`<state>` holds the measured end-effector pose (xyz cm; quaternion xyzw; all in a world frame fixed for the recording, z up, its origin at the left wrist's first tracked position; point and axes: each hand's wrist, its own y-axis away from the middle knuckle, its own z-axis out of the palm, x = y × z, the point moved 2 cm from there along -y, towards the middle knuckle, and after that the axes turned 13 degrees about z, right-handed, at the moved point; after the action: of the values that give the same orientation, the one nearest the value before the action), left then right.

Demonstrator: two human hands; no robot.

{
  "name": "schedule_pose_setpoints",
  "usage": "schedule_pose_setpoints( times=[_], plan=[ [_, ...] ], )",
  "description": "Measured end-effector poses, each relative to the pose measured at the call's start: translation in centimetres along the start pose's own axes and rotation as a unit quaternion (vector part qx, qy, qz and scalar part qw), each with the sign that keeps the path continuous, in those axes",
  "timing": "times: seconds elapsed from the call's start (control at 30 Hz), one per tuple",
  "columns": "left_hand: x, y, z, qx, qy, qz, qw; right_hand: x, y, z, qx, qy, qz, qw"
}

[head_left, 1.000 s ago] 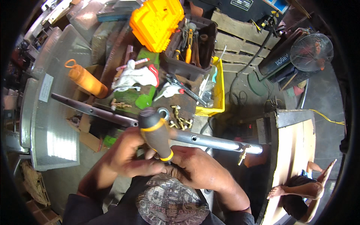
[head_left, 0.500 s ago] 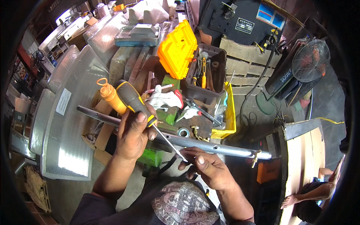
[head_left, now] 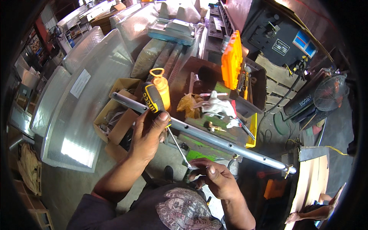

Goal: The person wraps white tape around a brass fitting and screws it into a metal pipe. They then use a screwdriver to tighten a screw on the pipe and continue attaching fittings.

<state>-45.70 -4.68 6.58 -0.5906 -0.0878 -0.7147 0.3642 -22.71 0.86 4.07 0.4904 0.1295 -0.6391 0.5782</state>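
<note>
My left hand (head_left: 147, 134) grips the black and yellow handle of a screwdriver (head_left: 154, 100), its shaft slanting down to the right. At the shaft's tip, the fingers of my right hand (head_left: 218, 178) are pinched together; what they hold is too small and hidden to make out. Behind both hands a long metal tube (head_left: 214, 142) with holes along it lies across the bench, with a brass valve fitting (head_left: 288, 171) at its right end. Another brass fitting (head_left: 215, 127) rests on the bench beyond the tube. Near the screwdriver handle stands an orange bottle (head_left: 163, 94).
White work gloves (head_left: 218, 105) and a red-and-white marker (head_left: 214, 94) lie on the bench. A toolbox (head_left: 255, 82) with its orange lid raised stands behind. Cardboard boxes (head_left: 103, 119) and wrapped panels (head_left: 92, 103) are at left. At lower right is another person's leg (head_left: 318, 212).
The view has shifted, so the bench, tube and toolbox appear farther right. The screwdriver handle has come more upright in my left hand. My right fingers stay by its tip.
</note>
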Motion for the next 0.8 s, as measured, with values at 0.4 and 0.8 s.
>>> schedule_pose_setpoints(
  times=[0.4, 0.8],
  plan=[
    [0.9, -1.1, -4.9, -0.057, 0.08, -0.111, 0.989, -2.7, -4.7, 6.0, -0.08, 0.382, -0.252, 0.886],
    [-0.9, 0.2, -5.1, -0.08, 0.08, -0.152, 0.982, -0.3, -5.2, 7.8, -0.058, 0.465, -0.277, 0.839]
  ],
)
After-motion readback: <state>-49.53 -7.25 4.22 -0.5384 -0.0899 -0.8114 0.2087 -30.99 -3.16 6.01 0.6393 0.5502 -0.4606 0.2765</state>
